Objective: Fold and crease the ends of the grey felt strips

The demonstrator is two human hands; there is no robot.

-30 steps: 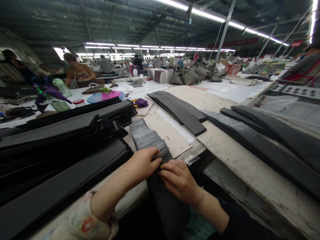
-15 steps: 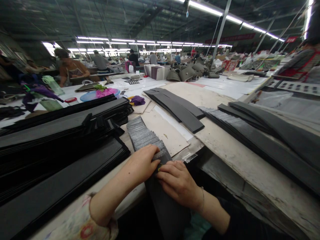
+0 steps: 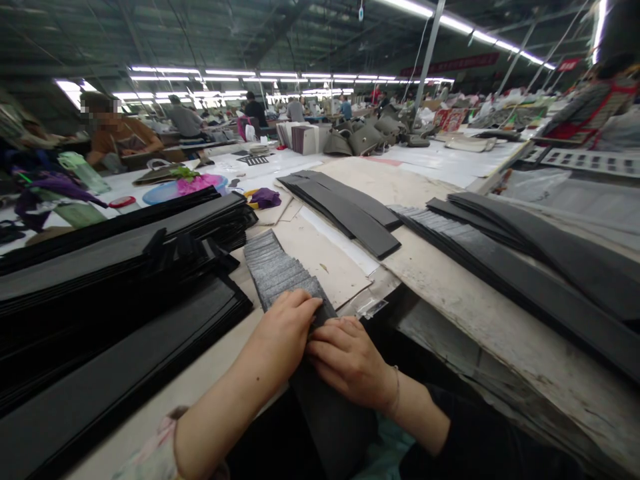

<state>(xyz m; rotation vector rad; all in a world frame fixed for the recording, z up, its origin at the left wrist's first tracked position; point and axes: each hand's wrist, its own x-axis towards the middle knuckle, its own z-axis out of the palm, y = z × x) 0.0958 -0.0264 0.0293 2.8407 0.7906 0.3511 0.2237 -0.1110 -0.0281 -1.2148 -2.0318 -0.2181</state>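
Note:
A fanned stack of dark grey strips runs from the table's near edge down towards my lap, its pale grey ends overlapping like steps. My left hand lies across the stack, fingers bent and closed on the edge of the top strip. Close against it, my right hand rests on the same strip with its fingers curled together. Whatever its fingertips pinch is hidden between the two hands. The lower part of the strip hangs below my hands.
Thick piles of black strips fill the left side. More grey strips lie ahead, and another fanned stack is at the right. A purple cloth and a blue basin sit farther back. Several people work beyond.
The view has shifted slightly, so the scene sits a little farther left and higher. My hands have drawn closer together, and the small yellow-green thing at my right fingertips is now hidden.

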